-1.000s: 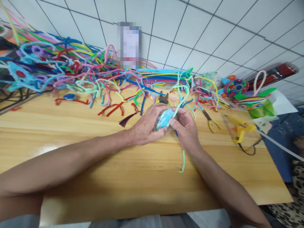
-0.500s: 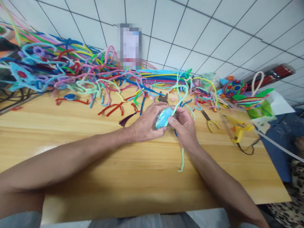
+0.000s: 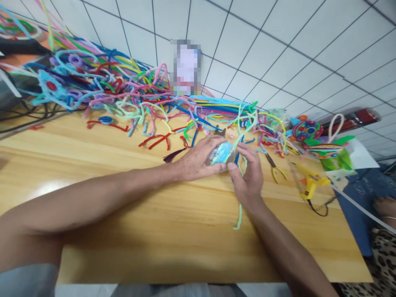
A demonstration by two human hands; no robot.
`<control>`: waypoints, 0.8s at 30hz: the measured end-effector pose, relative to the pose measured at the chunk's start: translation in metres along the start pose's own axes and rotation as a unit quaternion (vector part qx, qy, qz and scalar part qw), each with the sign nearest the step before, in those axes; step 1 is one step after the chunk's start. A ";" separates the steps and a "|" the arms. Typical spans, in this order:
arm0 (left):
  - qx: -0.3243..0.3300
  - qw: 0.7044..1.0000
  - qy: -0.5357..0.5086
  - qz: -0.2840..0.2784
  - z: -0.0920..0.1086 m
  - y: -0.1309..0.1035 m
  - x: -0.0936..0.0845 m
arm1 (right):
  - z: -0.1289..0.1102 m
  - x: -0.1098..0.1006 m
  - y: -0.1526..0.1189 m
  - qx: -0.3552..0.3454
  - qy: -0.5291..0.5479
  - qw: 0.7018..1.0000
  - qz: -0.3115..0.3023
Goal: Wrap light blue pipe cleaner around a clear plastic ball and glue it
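The left hand point(image 3: 198, 159) is closed around a small light-blue fuzzy bundle point(image 3: 220, 152), fingers curled over its top and thumb under it, just above the wooden table point(image 3: 130, 231) a little past the middle. The right hand point(image 3: 249, 175) sits at 3 o'clock of the bundle, touching it, fingertips pinched together on a pale green pipe cleaner point(image 3: 239, 216) that rises from the bundle toward 12 o'clock and also trails down past the wrist toward 6 o'clock, its loose end lying on the wood. From the hands toward 6 and 7 o'clock the table top is bare up to its near edge, crossed only by the two forearms. At 9 through 12 o'clock a dense heap of coloured pipe cleaners point(image 3: 123, 95) lies along the tiled wall point(image 3: 278, 41), with a few red ones point(image 3: 154, 141) strayed out onto open wood. At 3 o'clock of the right hand lie yellow-handled pliers point(image 3: 275, 167), and further that way a yellow glue gun point(image 3: 309, 183) near the table's right edge, its cord curling beside it. Beyond them, at 2 o'clock, stands a green basket-like craft piece point(image 3: 335, 146) with a looped handle; what it holds cannot be told.
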State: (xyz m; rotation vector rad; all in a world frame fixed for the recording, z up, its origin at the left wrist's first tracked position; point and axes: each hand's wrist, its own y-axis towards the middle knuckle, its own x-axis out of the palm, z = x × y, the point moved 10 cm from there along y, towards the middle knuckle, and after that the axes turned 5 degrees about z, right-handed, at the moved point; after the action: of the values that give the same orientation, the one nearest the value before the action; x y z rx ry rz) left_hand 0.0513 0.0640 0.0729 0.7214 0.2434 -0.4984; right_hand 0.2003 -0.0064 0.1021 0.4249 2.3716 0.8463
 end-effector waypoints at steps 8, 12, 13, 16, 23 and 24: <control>-0.041 0.998 -0.046 0.003 -0.014 -0.002 0.002 | 0.023 0.009 -0.004 0.086 0.015 0.995 -0.039; 0.025 1.000 -0.018 0.002 -0.010 -0.004 0.007 | 0.034 0.007 -0.005 0.108 0.030 0.993 -0.029; 0.039 0.999 -0.007 -0.002 -0.010 -0.005 0.009 | 0.037 0.007 -0.006 0.116 0.037 0.992 -0.027; 0.071 0.997 0.016 -0.010 -0.008 -0.007 0.014 | 0.043 0.008 -0.007 0.131 0.058 0.989 -0.025; 0.100 0.994 0.053 0.012 -0.006 -0.008 0.013 | 0.042 0.008 -0.006 0.133 0.066 0.989 -0.016; 0.100 0.993 0.056 0.011 -0.006 -0.007 0.013 | 0.041 0.007 -0.006 0.131 0.066 0.989 -0.013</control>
State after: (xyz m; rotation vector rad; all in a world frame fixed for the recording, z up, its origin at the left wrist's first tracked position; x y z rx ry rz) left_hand 0.0583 0.0584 0.0597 0.9491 0.2926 -0.4657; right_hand 0.2194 0.0121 0.0690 0.4533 2.6173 0.5658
